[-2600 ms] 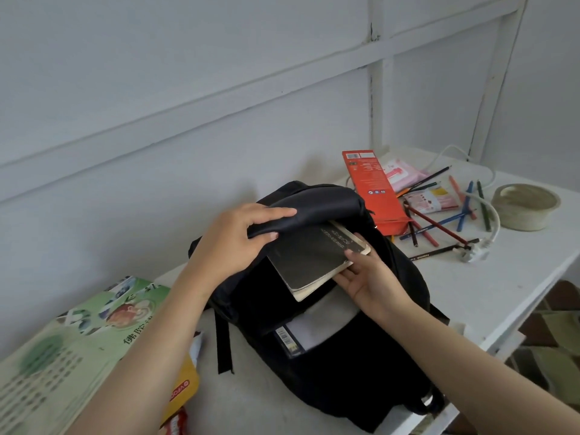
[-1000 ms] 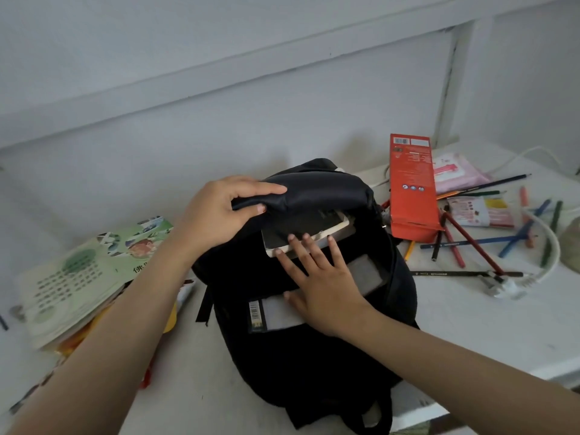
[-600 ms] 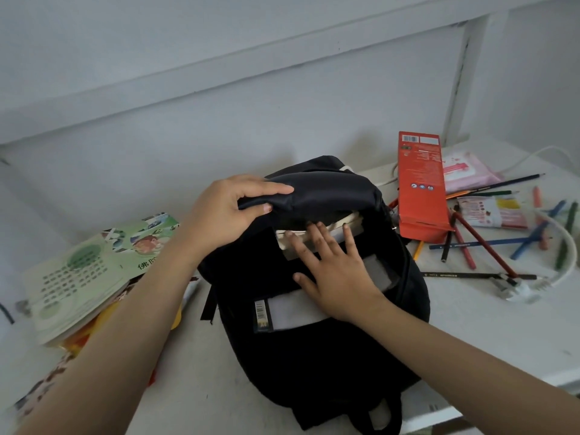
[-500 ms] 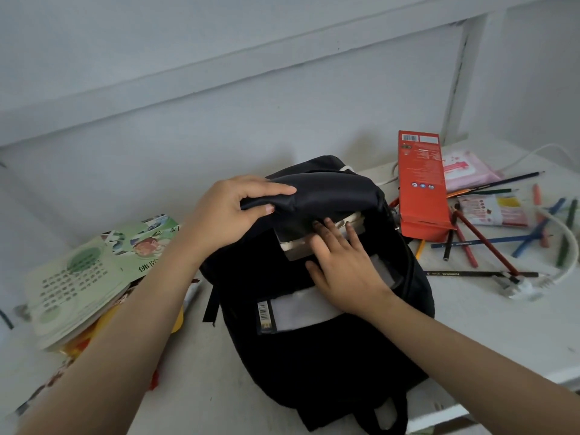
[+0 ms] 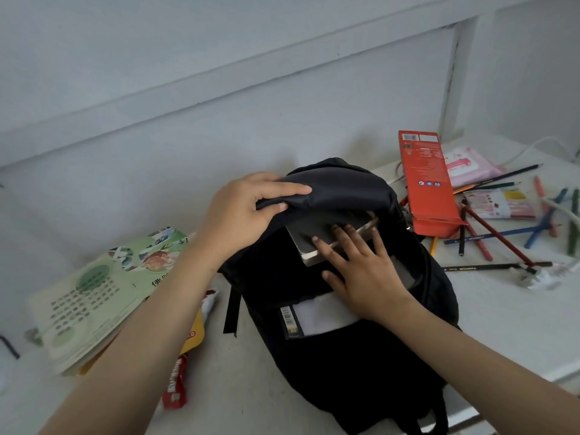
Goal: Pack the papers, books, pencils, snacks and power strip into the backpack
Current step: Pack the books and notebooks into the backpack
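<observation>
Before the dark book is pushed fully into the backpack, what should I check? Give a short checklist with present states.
1. Left hand holds the backpack flap up: ok.
2. Right hand fingers flat on the dark book: ok.
3. The dark book fully inside: not ok, its near end sticks out.
4. Room deeper inside: cannot tell.
5. Pencils packed: not ok, scattered on the table.

A pale, white-painted wall (image 5: 157, 146) fills the back of the view, plain and matte. A raised horizontal rail (image 5: 251, 73) crosses it, slanting upward to the right, and meets a vertical post (image 5: 452, 83) near the right side. Below is a white table (image 5: 514, 324), its back edge against the wall. The light is soft and even, with faint shadows.
</observation>
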A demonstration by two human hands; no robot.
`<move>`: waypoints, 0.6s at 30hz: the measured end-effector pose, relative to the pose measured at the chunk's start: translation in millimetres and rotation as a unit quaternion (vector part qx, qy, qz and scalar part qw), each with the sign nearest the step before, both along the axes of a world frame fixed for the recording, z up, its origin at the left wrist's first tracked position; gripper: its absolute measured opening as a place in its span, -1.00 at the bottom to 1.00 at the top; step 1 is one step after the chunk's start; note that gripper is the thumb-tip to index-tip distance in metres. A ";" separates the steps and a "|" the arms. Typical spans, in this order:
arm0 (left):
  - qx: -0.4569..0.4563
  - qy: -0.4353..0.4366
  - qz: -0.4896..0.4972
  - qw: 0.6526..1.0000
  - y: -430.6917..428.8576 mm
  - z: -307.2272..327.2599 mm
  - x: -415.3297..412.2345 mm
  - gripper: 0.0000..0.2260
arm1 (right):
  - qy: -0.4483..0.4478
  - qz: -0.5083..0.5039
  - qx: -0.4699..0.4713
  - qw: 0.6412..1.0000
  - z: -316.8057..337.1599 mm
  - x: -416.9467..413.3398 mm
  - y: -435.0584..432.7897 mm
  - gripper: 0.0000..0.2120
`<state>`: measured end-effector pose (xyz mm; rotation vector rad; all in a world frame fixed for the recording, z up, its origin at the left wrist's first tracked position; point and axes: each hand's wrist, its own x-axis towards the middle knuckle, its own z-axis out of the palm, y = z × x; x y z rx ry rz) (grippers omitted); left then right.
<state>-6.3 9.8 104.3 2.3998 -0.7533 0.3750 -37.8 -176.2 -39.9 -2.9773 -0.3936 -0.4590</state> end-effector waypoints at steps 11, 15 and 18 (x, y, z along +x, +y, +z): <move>0.004 0.002 -0.020 1.000 5.4 -10.0 5.8 -0.55 | 0.060 -0.041 0.004 0.997 11.0 2.8 12.8 -0.44; -0.019 0.106 -0.051 0.993 13.4 -23.6 2.5 -0.50 | 0.108 -0.023 0.026 0.993 27.6 -12.7 26.9 -0.40; -0.072 0.210 -0.070 0.973 29.6 -31.4 -11.0 -0.56 | 0.209 0.072 0.120 0.968 51.5 -40.3 48.8 -0.48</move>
